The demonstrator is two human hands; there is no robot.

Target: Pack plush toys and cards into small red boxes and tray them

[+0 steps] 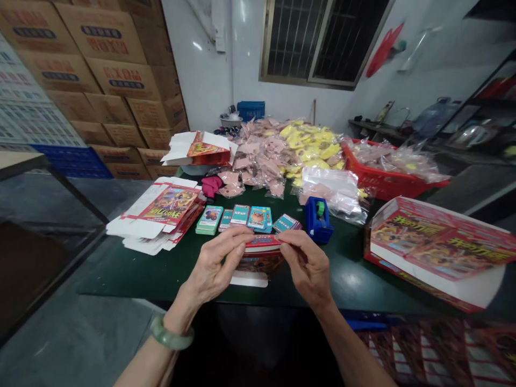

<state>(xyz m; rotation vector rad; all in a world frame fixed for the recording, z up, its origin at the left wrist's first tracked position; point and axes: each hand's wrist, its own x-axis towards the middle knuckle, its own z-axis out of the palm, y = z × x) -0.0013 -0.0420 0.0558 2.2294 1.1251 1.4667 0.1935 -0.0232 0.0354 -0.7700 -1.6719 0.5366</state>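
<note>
You have before you the dark green table [161,274], which carries everything named here. On its far side lies the big heap of plastic-wrapped pink and yellow pieces [258,156]. At the right there is a large red printed box [439,236], and at the left a stack of flattened cartons [169,207]. The small red box [262,262] is in the near middle, between your two hands. Your left hand [220,263] pinches its upper left corner with thumb and fingers; your right hand [306,263] pinches the upper right corner in the same way. Just beyond it, at the right, stands the blue tape dispenser [318,220], and the stacks of cards [239,215] lie close to your fingertips. Smallest, a white flap [250,279] sticks out at the near side. I think the upper edge could crease if your two hands press unequally. The flap might bend if the box is pushed down on it. A careless forward push could also topple the cards.
</note>
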